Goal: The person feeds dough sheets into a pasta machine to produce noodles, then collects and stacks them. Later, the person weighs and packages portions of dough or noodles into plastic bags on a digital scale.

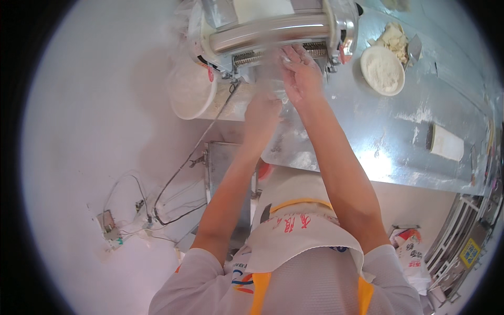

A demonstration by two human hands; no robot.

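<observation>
At the top stands a steel roller machine [270, 32], with a long roller and spring-like coils below it. My right hand [299, 73], dusted white, is raised at the coils under the roller with its fingers bent; whether it holds anything there is hidden. My left hand [262, 110] is lower and to the left of it, just below the machine, smeared by motion so that its fingers are unclear. A pale blurred patch lies between the hands and the roller, too indistinct to name.
The steel worktable [346, 147] carries a bowl of white powder [382, 71], dough scraps [394, 39] with a metal scraper [413, 50], and a white block [446, 142]. A white tub [191, 100] stands left of the machine. Cables [173, 189] hang along the left wall.
</observation>
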